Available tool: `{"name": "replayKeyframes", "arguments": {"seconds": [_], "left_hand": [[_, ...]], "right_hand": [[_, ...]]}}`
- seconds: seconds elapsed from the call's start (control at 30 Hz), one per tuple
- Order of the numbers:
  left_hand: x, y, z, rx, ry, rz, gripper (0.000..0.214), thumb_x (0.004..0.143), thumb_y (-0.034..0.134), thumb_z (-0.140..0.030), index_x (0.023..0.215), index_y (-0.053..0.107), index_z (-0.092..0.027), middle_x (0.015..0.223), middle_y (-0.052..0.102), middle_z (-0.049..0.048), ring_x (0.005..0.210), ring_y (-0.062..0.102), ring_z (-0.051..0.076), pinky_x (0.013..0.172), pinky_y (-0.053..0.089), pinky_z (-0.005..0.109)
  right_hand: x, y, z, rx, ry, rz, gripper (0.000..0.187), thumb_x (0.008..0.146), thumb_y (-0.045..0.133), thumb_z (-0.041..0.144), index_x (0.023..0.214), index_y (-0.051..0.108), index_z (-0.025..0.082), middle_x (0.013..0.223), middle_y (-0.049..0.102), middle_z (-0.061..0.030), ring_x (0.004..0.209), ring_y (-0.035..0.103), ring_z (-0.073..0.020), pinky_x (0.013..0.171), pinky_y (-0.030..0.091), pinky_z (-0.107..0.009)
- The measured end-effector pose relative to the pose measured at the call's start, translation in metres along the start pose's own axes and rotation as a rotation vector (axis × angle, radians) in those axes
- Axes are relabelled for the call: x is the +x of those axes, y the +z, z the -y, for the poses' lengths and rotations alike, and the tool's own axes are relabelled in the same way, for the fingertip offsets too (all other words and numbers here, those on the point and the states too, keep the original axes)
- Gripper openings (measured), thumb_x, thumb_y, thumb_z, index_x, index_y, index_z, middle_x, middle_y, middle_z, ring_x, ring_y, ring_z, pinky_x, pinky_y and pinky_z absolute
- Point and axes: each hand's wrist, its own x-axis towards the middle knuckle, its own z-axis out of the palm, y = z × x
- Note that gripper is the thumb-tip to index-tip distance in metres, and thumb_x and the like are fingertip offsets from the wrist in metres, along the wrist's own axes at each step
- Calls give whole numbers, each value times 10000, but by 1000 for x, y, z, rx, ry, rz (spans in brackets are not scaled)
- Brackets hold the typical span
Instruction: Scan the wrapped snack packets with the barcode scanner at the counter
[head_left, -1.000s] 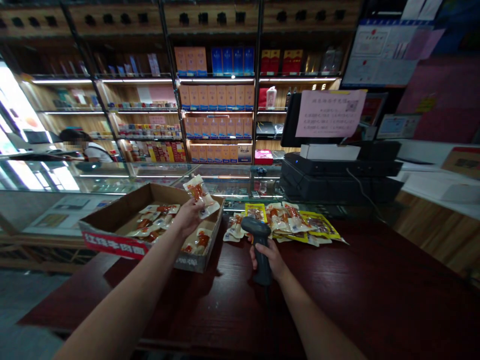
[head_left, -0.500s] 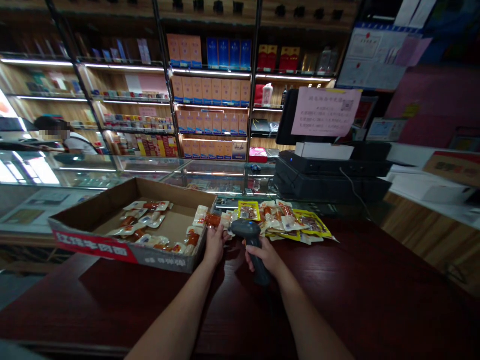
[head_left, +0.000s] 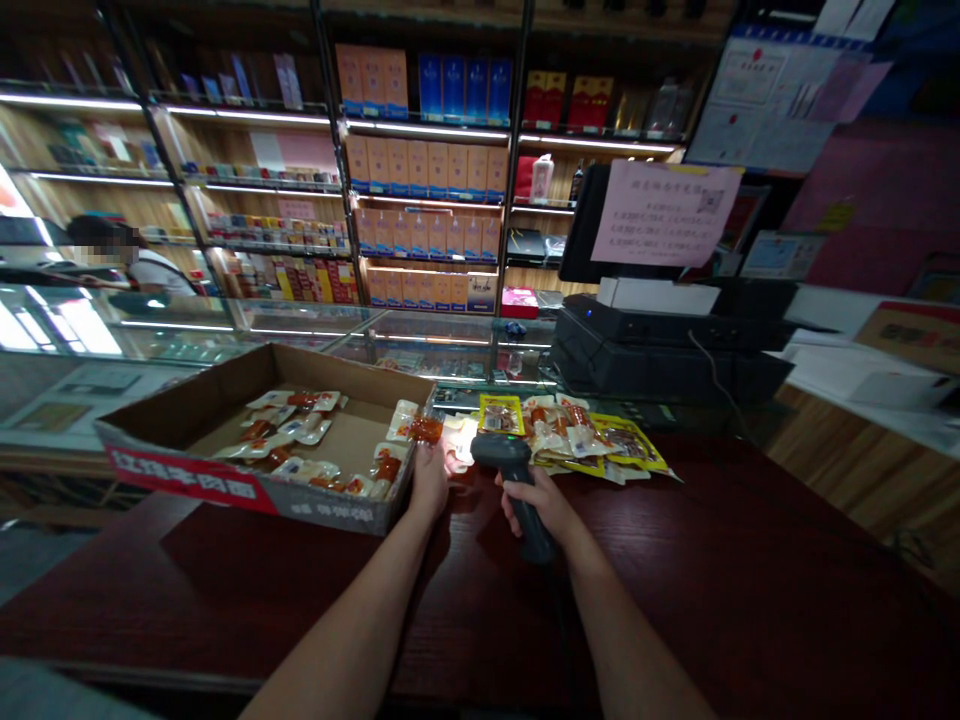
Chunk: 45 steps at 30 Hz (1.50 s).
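Note:
My right hand is wrapped round the handle of a dark barcode scanner, whose head points left and throws bright light. Pinched in my left hand is a clear-and-white snack packet with reddish-brown food inside, at the right rim of a cardboard box. The scanner's light falls on the packet's right part and the table beside it. Similar packets lie scattered in the box. Right of the scanner is a pile of white packets and yellow packets.
A dark red table bears the box and the pile. Behind stand a glass counter, a black till with a monitor carrying a pink notice, and shelves of boxed goods. A person is at the far left.
The scanner's light has come on and brightens the packet's right part. My right hand and the scanner have shifted slightly right; a green light now shows on the scanner.

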Motion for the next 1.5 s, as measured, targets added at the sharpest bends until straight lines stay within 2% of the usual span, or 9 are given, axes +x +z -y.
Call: {"name": "replayKeyframes", "arguments": {"seconds": [0.1, 0.37, 0.6, 0.73, 0.87, 0.97, 1.2, 1.37, 1.5], "left_hand": [[-4, -1, -4, -27, 19, 169, 276, 684, 700, -334, 841, 537, -176, 751, 639, 18, 575, 598, 104, 573, 492, 235], [-5, 9, -9, 55, -2, 273, 467, 587, 755, -377, 950, 549, -168, 811, 650, 8, 612, 597, 100, 529, 442, 197], [4, 62, -3, 319, -102, 471, 396, 512, 750, -244, 865, 614, -129, 719, 674, 30, 614, 621, 159, 575, 481, 258], [13, 100, 10, 645, -3, 417, 299, 599, 670, -164, 889, 618, -113, 678, 660, 21, 595, 609, 141, 558, 462, 232], [17, 131, 22, 1067, 103, 393, 320, 697, 620, -195, 1004, 604, -104, 722, 672, 44, 628, 626, 147, 572, 450, 226], [15, 145, 30, 1266, 163, 416, 278, 708, 629, -220, 963, 611, -113, 832, 689, 85, 751, 648, 173, 636, 450, 235], [4, 155, 35, 1688, 421, 406, 317, 746, 601, -359, 958, 603, -122, 966, 676, 151, 920, 633, 248, 725, 434, 288], [0, 153, 28, 1749, 460, 427, 326, 787, 538, -449, 866, 625, -144, 901, 685, 135, 869, 637, 253, 680, 416, 297], [0, 139, 6, 1714, 510, 381, 369, 830, 455, -491, 789, 622, -164, 803, 679, 104, 795, 631, 215, 647, 396, 277]], "right_hand": [[1, -1, -2, 10, -11, 8, 324, 664, 662, 417, 819, 546, 158, 468, 591, 30, 325, 518, -114, 315, 403, -190], [3, -9, 5, 140, -79, -101, 403, 643, 693, 422, 903, 561, 143, 487, 607, 22, 332, 531, -125, 315, 431, -211], [-24, -57, 37, 198, -248, -330, 321, 658, 698, 403, 816, 586, 147, 495, 613, 17, 333, 524, -113, 320, 447, -212], [-42, -83, 40, 251, -310, -464, 324, 653, 704, 410, 815, 580, 159, 494, 608, 28, 337, 521, -111, 316, 449, -209], [-56, -98, 37, 254, -329, -496, 311, 663, 699, 416, 793, 576, 162, 504, 613, 24, 343, 522, -107, 322, 459, -208], [-63, -104, 36, 256, -327, -495, 316, 656, 701, 423, 781, 580, 159, 494, 605, 24, 337, 516, -104, 316, 457, -206], [-71, -103, 34, 259, -309, -511, 330, 631, 711, 423, 769, 586, 151, 502, 610, 23, 334, 512, -104, 311, 458, -213], [-68, -95, 33, 249, -288, -496, 316, 632, 707, 429, 675, 559, 153, 491, 602, 16, 337, 512, -104, 314, 457, -214], [-57, -84, 32, 251, -286, -444, 337, 641, 701, 429, 784, 588, 146, 489, 607, 19, 334, 511, -106, 317, 455, -212]]}}
